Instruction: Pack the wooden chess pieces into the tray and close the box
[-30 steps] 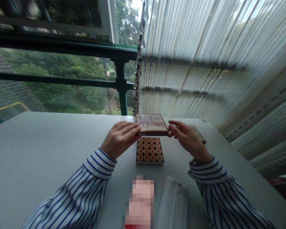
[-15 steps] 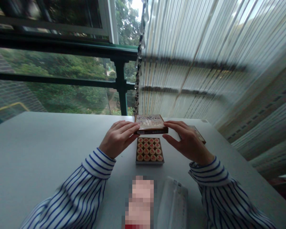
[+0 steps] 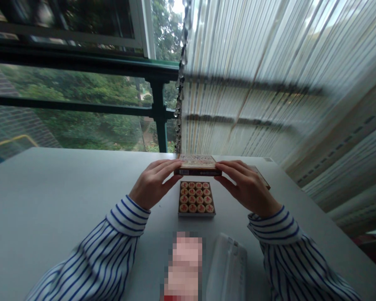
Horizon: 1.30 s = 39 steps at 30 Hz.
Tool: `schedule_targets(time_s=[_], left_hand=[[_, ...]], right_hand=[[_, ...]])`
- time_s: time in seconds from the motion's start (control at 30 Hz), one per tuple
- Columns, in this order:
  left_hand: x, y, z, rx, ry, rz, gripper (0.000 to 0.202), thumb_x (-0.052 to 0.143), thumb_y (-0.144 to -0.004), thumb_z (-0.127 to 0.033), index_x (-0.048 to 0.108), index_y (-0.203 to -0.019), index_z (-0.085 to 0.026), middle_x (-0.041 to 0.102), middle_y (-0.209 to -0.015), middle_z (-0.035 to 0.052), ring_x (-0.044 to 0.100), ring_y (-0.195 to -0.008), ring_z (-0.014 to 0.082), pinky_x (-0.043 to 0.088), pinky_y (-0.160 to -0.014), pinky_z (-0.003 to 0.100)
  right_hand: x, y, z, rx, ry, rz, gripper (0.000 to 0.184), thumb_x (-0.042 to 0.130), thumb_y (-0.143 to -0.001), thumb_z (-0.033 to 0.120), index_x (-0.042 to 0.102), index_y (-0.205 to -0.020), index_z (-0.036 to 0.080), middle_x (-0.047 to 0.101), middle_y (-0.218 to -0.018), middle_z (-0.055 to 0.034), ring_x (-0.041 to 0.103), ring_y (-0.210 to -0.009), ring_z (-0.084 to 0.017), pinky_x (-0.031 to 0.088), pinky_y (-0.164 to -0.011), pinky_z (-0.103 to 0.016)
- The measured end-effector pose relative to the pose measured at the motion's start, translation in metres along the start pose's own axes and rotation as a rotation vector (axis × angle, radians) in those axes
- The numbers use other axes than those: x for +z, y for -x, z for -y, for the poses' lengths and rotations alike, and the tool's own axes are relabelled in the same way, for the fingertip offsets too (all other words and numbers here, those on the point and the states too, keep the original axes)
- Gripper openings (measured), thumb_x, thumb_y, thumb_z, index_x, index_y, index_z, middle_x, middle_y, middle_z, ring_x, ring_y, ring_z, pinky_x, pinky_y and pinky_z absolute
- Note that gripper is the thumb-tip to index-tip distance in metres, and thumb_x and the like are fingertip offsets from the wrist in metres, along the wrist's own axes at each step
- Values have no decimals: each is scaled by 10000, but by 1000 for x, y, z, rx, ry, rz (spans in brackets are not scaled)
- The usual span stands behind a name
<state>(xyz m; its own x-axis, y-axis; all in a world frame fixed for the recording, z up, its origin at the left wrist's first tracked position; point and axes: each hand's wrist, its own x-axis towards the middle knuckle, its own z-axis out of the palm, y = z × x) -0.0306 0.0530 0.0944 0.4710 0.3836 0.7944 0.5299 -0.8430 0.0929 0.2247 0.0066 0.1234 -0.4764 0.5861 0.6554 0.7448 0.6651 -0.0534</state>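
Observation:
Both my hands hold up a flat printed chess-piece box (image 3: 198,162), with dark sides and writing on its top. My left hand (image 3: 155,182) grips its left end, fingers over the top edge and thumb below. At the right end, my right hand (image 3: 246,184) has it between fingers and thumb. Just below and nearer to me lies an open tray (image 3: 196,215) on the table. Rows of round Chinese chess pieces (image 3: 196,196) with red characters fill it. Whether the held box contains anything cannot be seen.
Behind my right hand a second flat printed piece (image 3: 260,176) lies on the white table (image 3: 81,196), partly hidden. A clear plastic wrapper (image 3: 227,267) is near me, beside a pixelated patch. A string curtain (image 3: 238,96) and green railing (image 3: 97,106) stand beyond the table.
The box has tipped flatter, so its top shows less and its front side more. My right thumb has come up to its lower edge. The tray of pieces has stayed put.

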Motion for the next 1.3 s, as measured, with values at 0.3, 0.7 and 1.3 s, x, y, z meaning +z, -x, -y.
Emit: schedule_targets(time_s=[0.3,0.7,1.3], left_hand=[[-5,-5,-4,-80,78,-55,302,583,-762,-241,565,-1059,-191,631,-1034,76,566,-983,193,466,-869,373],[-2,-30,5,-100,242,15,310,603,-746,-253,580,-1043,-168,648,-982,84,596,-913,180,480,-824,334],[4,-26,14,-129,189,100,267,582,-754,-335,619,-956,-163,664,-898,83,603,-840,189,481,-782,354]], right_hand=[[-4,-2,3,29,-56,-2,304,487,-832,241,513,-1132,198,592,-1067,-83,529,-979,-199,459,-836,-403],[-8,0,-11,88,-99,-41,301,534,-807,272,530,-1095,181,593,-1042,-80,540,-956,-185,455,-831,-375],[-4,-12,-23,86,-28,161,289,499,-829,311,551,-1086,192,631,-1004,-73,559,-938,-204,447,-806,-383]])
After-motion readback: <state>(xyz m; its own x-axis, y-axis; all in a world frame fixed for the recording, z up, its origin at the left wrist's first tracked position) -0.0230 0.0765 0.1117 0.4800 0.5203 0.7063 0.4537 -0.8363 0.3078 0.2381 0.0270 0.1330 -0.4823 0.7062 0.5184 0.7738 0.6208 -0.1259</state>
